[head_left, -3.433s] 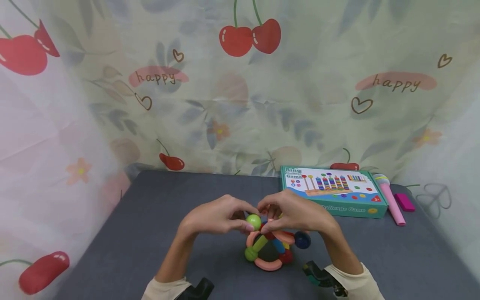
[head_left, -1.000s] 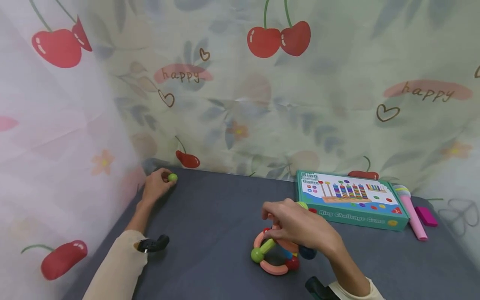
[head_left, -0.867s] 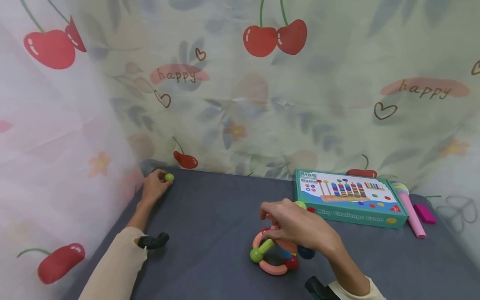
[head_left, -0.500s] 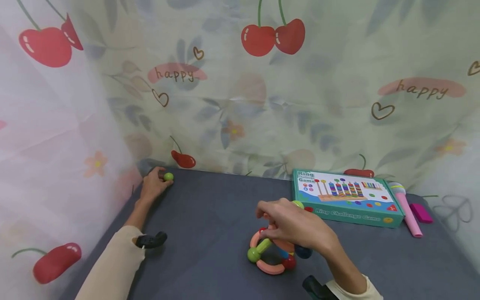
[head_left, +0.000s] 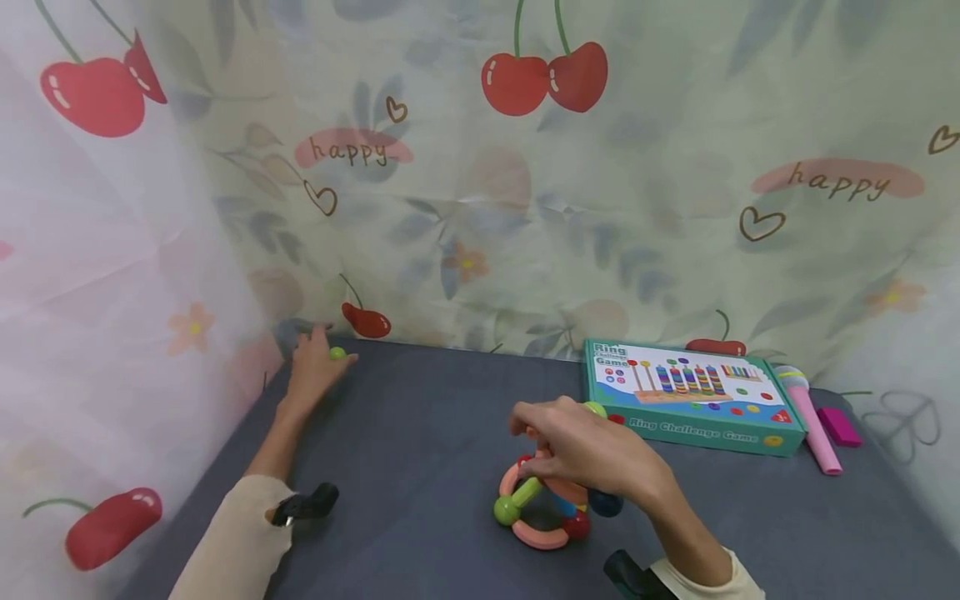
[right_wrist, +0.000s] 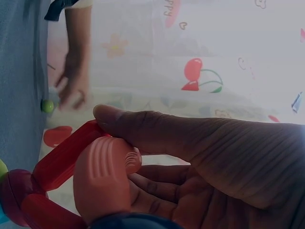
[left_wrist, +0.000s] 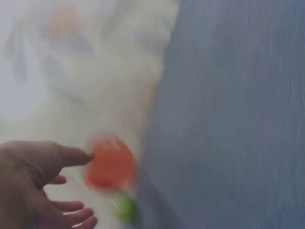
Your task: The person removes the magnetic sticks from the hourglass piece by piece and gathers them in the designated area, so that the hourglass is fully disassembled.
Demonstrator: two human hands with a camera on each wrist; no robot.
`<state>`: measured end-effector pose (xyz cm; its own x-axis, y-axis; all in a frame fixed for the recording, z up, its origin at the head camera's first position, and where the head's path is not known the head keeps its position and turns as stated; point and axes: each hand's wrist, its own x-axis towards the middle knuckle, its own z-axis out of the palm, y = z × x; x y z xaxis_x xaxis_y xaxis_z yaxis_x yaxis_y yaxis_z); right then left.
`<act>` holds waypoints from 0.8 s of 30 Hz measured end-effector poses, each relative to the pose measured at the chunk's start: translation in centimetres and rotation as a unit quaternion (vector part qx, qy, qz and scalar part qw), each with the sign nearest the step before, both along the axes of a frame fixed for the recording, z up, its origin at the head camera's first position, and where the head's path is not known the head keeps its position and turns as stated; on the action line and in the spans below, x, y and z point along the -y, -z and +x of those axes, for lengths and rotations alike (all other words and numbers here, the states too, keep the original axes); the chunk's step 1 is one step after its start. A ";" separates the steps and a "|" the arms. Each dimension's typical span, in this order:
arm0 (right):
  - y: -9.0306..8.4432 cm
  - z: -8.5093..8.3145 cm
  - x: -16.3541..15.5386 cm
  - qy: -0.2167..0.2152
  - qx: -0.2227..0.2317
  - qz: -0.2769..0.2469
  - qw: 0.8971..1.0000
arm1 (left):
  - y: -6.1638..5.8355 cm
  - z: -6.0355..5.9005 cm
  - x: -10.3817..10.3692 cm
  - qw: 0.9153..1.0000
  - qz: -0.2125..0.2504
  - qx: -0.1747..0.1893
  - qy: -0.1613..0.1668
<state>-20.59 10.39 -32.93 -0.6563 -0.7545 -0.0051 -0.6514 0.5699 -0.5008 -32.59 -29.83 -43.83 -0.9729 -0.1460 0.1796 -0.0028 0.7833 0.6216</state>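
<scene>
While the cherry-print curtain (head_left: 480,183) fills the upper frame and the grey table (head_left: 420,433) spreads across the lower half, the teal Ring Challenge Game box (head_left: 693,396) lies right of centre with a pink toy microphone (head_left: 806,417) and a pink block (head_left: 837,425) just beside it at far right. Rod-and-ball toy (head_left: 543,504) stands lower centre, made of curved pink pieces, a green rod and coloured balls. Right hand (head_left: 592,454) sits on top of it, fingers curled round an upper red-pink piece; right wrist view shows thumb and fingers pinching it. Left hand (head_left: 311,375) is stretched to the left-centre edge by the curtain, fingers spread and relaxed, holding nothing, small green ball (head_left: 337,353) on the table at its fingertips. Judgement: right-hand grip should stay steady so the toy does not tip; the ball looks likely to roll, so lift the left hand off gently
</scene>
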 end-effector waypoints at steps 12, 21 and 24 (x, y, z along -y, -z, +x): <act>0.3 -0.4 -0.2 -0.012 -0.010 -0.031 0.999 | -6.3 9.0 -16.3 0.856 0.242 0.195 0.413; 0.9 -0.5 -0.7 -0.033 -0.026 -0.068 0.997 | -5.2 10.1 -18.6 0.800 0.362 0.264 0.399; 0.9 -0.4 -0.6 -0.029 -0.039 -0.068 0.997 | -5.1 10.4 -19.2 0.804 0.379 0.264 0.375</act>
<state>-21.03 10.99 -33.84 -0.6063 -0.7812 0.1488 -0.7209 0.4610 -0.5175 -22.17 -10.64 -38.74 -0.7494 0.6447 -0.1507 -0.1257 0.0849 0.9884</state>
